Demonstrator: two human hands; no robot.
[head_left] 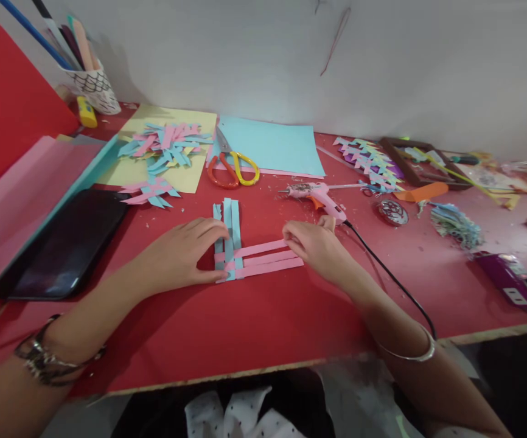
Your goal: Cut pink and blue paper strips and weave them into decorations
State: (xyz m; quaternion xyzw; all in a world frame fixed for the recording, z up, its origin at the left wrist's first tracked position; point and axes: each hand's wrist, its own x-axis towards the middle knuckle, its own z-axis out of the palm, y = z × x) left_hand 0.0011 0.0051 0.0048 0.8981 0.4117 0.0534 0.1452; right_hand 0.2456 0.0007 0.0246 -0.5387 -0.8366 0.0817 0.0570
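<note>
A person's 2 bare hands work on a small weave of paper strips at the middle of the red table (176, 334). 3 blue strips (235, 219) run away from the person, and 3 pink strips (275, 266) cross their near ends and stretch to the right, so the crossing lies at the lower left of the weave. The left hand (184, 252) is spread wide in a C around the left side of this crossing, its thumb at the near corner and its fingertips on the blue strips farther up. The right hand (311, 243) is narrow, with thumb and forefinger pinched at the free end of the farthest of the pink strips; the ends of the other 2 lie just beside it. Beyond the right hand lies a pink glue gun (321, 193), its nozzle toward the left and its black cord (394, 277) curving to the table's near edge. Scissors (227, 149) with 1 red and 1 yellow handle loop lie beyond the weave, between a blue sheet (270, 143) and a yellow sheet (185, 179) that bears a heap of cut paper pieces (167, 143). A dark phone (58, 255) lies left of the left hand, and a patterned cup (97, 91) of pens stands near the wall.
</note>
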